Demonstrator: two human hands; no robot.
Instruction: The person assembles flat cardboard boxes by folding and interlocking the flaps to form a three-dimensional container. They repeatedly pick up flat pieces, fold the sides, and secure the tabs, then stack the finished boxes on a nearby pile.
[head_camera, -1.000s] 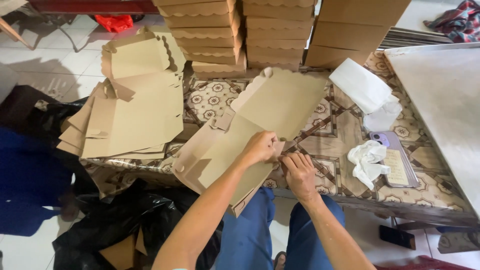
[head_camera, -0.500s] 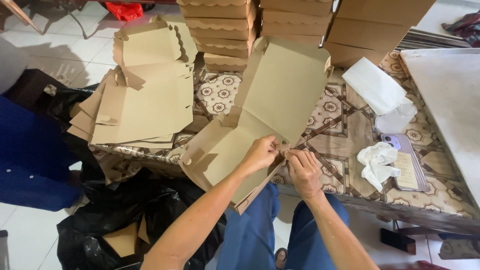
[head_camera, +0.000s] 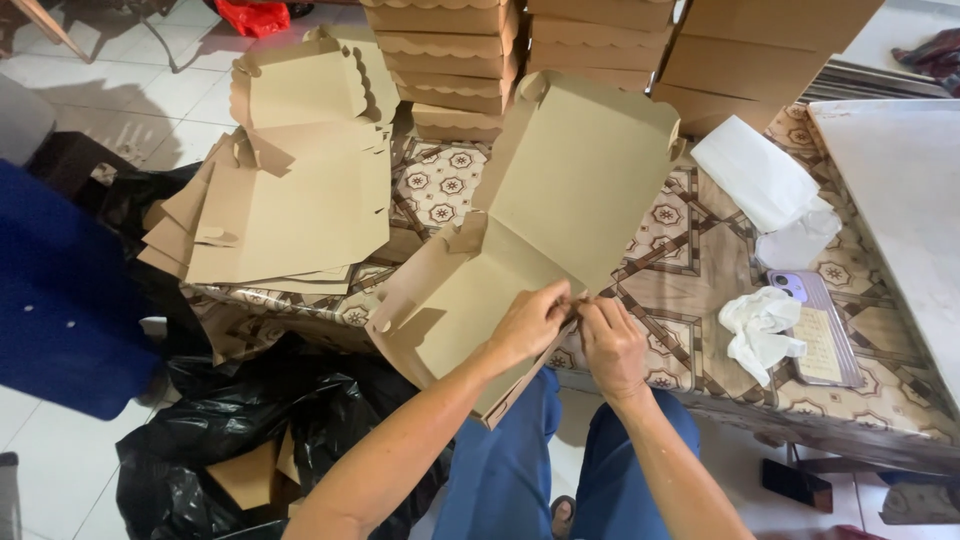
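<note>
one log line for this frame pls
left hand: pinching cardboard box side flap | right hand: pinching same flap | box: half-folded, lid up | flat blanks: stacked left | phone: right on table

I see my left hand (head_camera: 530, 322) and right hand (head_camera: 610, 345) hemmed in by the half-folded cardboard box (head_camera: 530, 240), whose raised lid blocks any reach straight ahead to the stacked boxes (head_camera: 450, 60). Flat box blanks (head_camera: 290, 200) crowd the desk (head_camera: 690, 260) to my left. To my right, bare patterned cloth leaves passage before the crumpled white glove (head_camera: 757, 325) and phone (head_camera: 815, 325).
</note>
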